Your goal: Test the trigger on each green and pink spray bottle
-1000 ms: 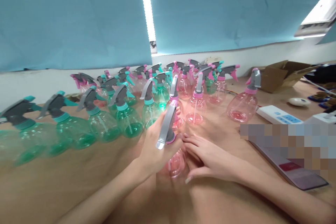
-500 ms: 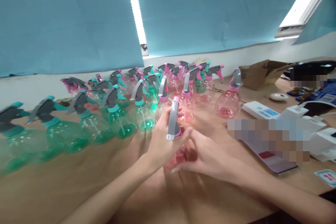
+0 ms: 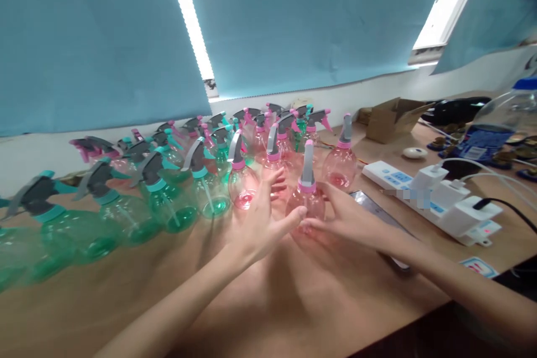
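A pink spray bottle (image 3: 308,204) with a grey trigger head and pink collar stands upright at the middle of the table. My right hand (image 3: 348,212) holds it from the right, thumb across the front and fingers behind the body. To its left is my left hand (image 3: 264,224), fingers spread apart; its thumb tip reaches the bottle's front, and I cannot tell if it touches. Just beyond the left hand stands another pink spray bottle (image 3: 243,184), and a third pink one (image 3: 339,165) sits behind the right hand.
Several green spray bottles (image 3: 170,204) line the left side, with more pink and green ones behind. On the right lie a phone (image 3: 377,212), a white power strip (image 3: 384,174) with chargers and cables, a mouse (image 3: 414,153), a cardboard box (image 3: 384,120) and a large plastic bottle (image 3: 497,114).
The held bottle has turned upright, and its head now stands free above my hands. My left hand has opened away from it. The view has swung to the right.
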`<act>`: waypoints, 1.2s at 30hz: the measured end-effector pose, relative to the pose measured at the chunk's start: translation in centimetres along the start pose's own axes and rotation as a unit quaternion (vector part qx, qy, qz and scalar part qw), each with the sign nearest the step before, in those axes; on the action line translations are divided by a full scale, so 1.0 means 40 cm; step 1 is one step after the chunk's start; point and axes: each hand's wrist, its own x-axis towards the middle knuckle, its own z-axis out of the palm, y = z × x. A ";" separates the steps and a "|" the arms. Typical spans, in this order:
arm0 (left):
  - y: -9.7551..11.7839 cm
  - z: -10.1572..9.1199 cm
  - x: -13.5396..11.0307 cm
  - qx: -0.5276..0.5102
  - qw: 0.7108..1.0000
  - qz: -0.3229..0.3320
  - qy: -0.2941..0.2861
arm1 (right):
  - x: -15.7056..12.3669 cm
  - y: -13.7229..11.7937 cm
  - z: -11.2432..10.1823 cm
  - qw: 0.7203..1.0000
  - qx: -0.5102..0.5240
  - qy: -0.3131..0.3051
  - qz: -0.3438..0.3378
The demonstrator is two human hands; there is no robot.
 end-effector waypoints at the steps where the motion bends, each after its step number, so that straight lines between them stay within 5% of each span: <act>1: -0.006 0.002 -0.005 0.006 1.000 -0.015 0.000 | 0.007 0.016 -0.011 1.000 -0.016 0.011 0.009; 12: -0.055 0.008 -0.059 0.046 0.992 -0.106 -0.044 | 0.119 0.131 -0.042 0.991 -0.089 0.071 0.069; 20: -0.077 0.017 -0.065 -0.001 0.990 -0.125 -0.062 | 0.172 0.133 -0.041 0.987 -0.124 0.057 0.080; 29: -0.086 0.028 -0.061 0.001 0.991 -0.122 -0.061 | 0.180 0.132 -0.039 0.990 -0.113 0.058 0.068; 36: -0.080 0.038 -0.059 -0.007 0.990 -0.127 -0.069 | 0.113 0.103 -0.069 0.987 -0.066 0.129 0.064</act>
